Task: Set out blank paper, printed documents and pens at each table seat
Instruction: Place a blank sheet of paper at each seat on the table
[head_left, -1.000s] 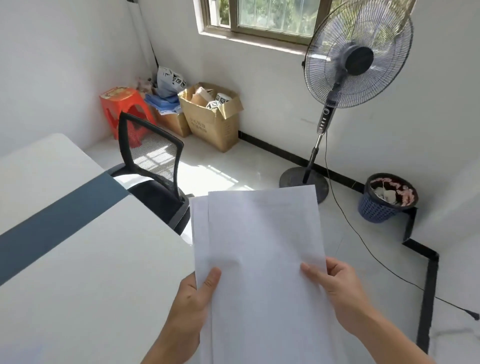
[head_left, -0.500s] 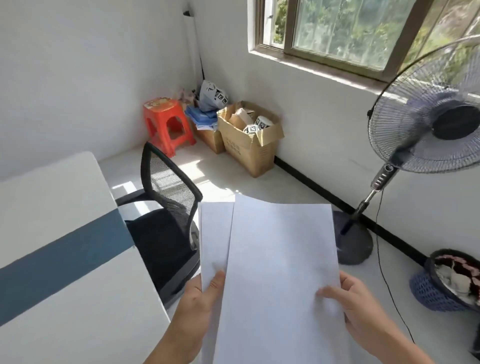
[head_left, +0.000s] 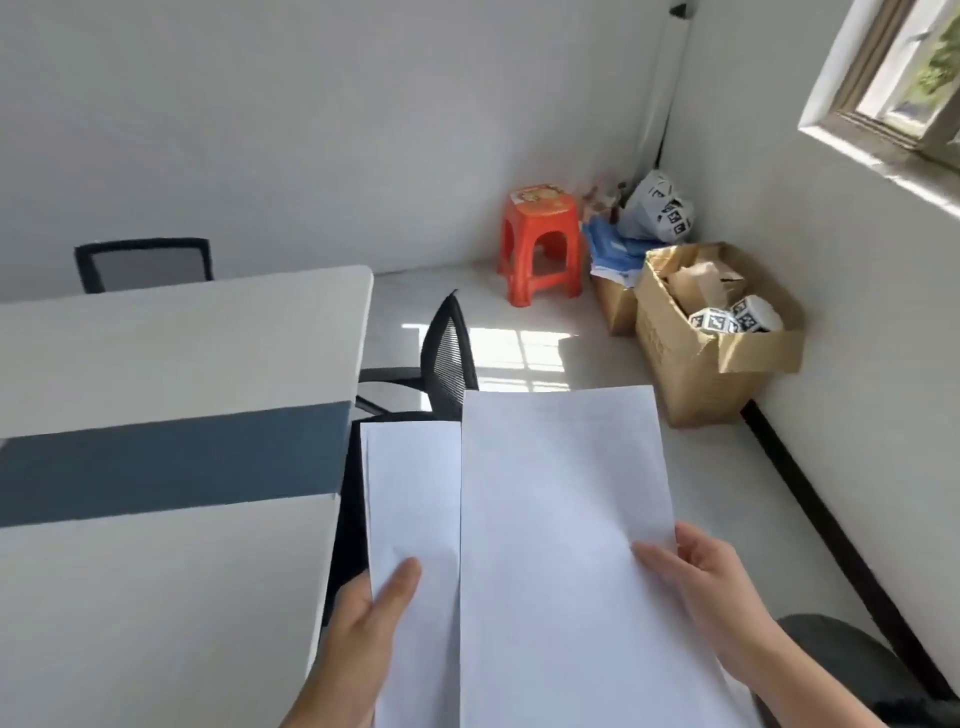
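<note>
**Paper, two lots.** Held in the air at near centre, just right of the table's right edge, above the near chair.
- left sheaf (head_left: 413, 493): thin, at least two sheets judging by its staggered far edges; its right side is tucked under the other lot.
- right sheet (head_left: 561, 519): lies on top and reaches farther. Faint grey marks near its far edge; printed or blank cannot be told, nor how many sheets it is.

**left hand** (head_left: 363, 639): thumb flat on top of the left sheaf, fingers hidden beneath; a pinch.
**right hand** (head_left: 701, 597): thumb on top by the right edge, fingers curling behind; a pinch.

**table** (head_left: 171, 332): white with a dark blue band, at left.
**near chair** (head_left: 449, 358): black mesh, at the table's right end.
**far chair** (head_left: 143, 262): black mesh, beyond the table.

**Step, as judged:** sorting the lots before laying any at a seat; none of the held paper has reached the table.

**Handling note:** keep the lots apart. Feed one sheet off with the thumb, support it from beneath so it does not sag, and lay it square before a chair.
</note>
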